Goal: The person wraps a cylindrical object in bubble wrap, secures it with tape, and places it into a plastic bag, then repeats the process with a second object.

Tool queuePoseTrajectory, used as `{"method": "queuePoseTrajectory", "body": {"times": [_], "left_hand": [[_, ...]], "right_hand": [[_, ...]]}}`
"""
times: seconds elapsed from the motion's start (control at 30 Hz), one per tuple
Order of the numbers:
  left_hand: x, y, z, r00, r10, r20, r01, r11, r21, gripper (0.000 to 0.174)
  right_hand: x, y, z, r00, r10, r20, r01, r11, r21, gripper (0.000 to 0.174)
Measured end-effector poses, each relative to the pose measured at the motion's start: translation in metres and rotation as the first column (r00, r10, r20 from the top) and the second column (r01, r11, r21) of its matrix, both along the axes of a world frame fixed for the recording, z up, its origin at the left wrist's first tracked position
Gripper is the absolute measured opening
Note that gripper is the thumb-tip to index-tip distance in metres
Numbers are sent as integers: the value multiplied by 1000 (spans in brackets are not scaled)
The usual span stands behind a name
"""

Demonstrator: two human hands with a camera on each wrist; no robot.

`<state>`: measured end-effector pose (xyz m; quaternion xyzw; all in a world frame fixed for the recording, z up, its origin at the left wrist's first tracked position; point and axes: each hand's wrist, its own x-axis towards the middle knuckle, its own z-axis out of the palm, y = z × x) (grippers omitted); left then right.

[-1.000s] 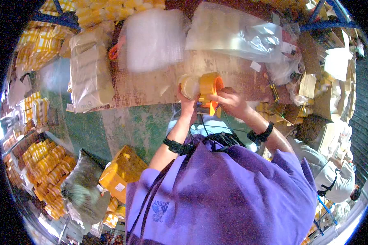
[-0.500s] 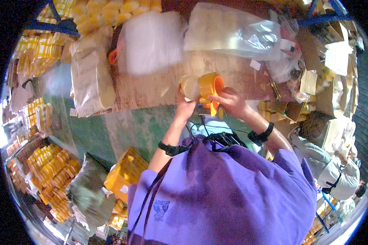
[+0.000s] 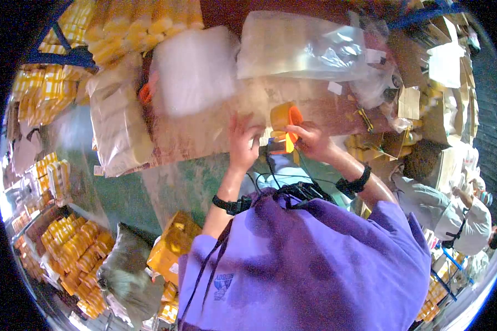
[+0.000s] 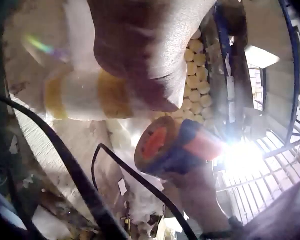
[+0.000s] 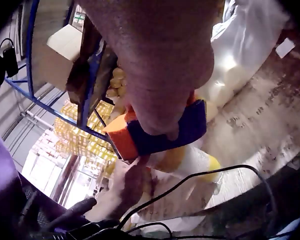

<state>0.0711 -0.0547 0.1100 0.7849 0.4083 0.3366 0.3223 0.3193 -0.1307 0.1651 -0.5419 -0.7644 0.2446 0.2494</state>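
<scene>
My right hand [image 3: 316, 141] grips an orange and blue tape dispenser [image 3: 282, 118] in front of my body, over the near edge of the table. In the right wrist view the dispenser's blue side [image 5: 172, 131] lies under the fingers. Just left of it is my left hand [image 3: 242, 144], blurred, with thumb and fingers spread apart around a white roll with yellow bands [image 4: 82, 95]. The left wrist view has the hand covering one end of this roll. Seen from the right wrist, the roll [image 5: 185, 161] passes close beneath the dispenser.
Clear plastic bags [image 3: 298, 49] and a white translucent stack [image 3: 193, 71] lie on the table [image 3: 204, 129]. A plastic-wrapped bundle [image 3: 119, 110] sits at its left. Yellow-banded rolls [image 3: 138, 25] are piled behind. Dark cables [image 5: 250, 172] hang near my hands. Another person [image 3: 458, 220] is at the right.
My left hand has drawn slightly left and away from the dispenser, and the roll's pale round end no longer shows clearly in it. My right hand keeps holding the dispenser in nearly the same place.
</scene>
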Motion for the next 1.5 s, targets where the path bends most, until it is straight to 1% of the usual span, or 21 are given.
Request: {"method": "queuePoseTrajectory", "body": {"times": [0.07, 0.17, 0.27, 0.37, 0.47, 0.57, 0.67, 0.77, 0.87, 0.97, 1.07, 1.17, 1.27, 1.37, 1.47, 1.5], "left_hand": [[2, 0, -7, 998, -51, -28, 52, 998, 27, 34], [2, -3, 0, 996, -68, -53, 67, 998, -14, 45], [3, -3, 7, 986, -91, -136, 86, 995, -43, 51], [4, -5, 6, 988, -77, -132, 73, 997, -40, 51], [5, -5, 5, 992, -83, -94, 78, 995, -55, 51], [4, -4, 8, 992, -81, -98, 78, 996, -38, 48], [8, -4, 1, 998, -54, -19, 53, 995, -85, 42], [9, -5, -4, 999, -47, 12, 48, 996, -79, 37], [7, -6, 0, 997, -67, -45, 66, 997, -31, 37], [6, -7, 0, 994, -80, -78, 76, 995, -57, 35], [6, -10, -2, 990, -87, -110, 80, 994, -72, 33], [7, -11, -4, 995, -68, -75, 61, 994, -91, 34], [6, -10, -7, 995, -76, -59, 71, 994, -88, 35], [4, -9, -9, 995, -93, -31, 90, 992, -86, 35], [4, -7, -4, 995, -97, -36, 93, 991, -93, 36], [5, -8, -6, 996, -82, -30, 79, 991, -105, 37]], "right_hand": [[4, 0, -5, 1000, 15, -4, -15, 1000, -20, 57], [4, 1, -11, 998, 32, -59, -35, 998, -54, 59], [0, 5, -5, 998, 28, -56, -32, 997, -70, 58], [2, 4, -13, 993, 48, -106, -57, 995, -83, 57], [3, 1, -24, 997, 35, -64, -40, 995, -86, 57], [-2, 6, -12, 996, 21, -88, -30, 994, -102, 58], [-1, 3, -17, 998, 17, -63, -23, 995, -94, 59], [-2, 3, -16, 997, 4, -74, -8, 998, -54, 59], [-1, 1, -23, 998, 2, -58, -5, 998, -64, 60], [-3, 1, -21, 997, -2, -83, -1, 999, -44, 61], [-2, -3, -30, 1000, -18, -16, 18, 1000, 22, 63], [-1, 2, -21, 1000, 15, -7, -15, 999, -36, 63], [2, -2, -29, 999, 24, 22, -23, 997, -79, 64], [4, -7, -44, 999, 27, 21, -26, 998, -54, 62], [-2, -5, -32, 999, -8, -38, 5, 997, -79, 60], [-2, -6, -32, 1000, -7, -27, 5, 998, -63, 59]]}}
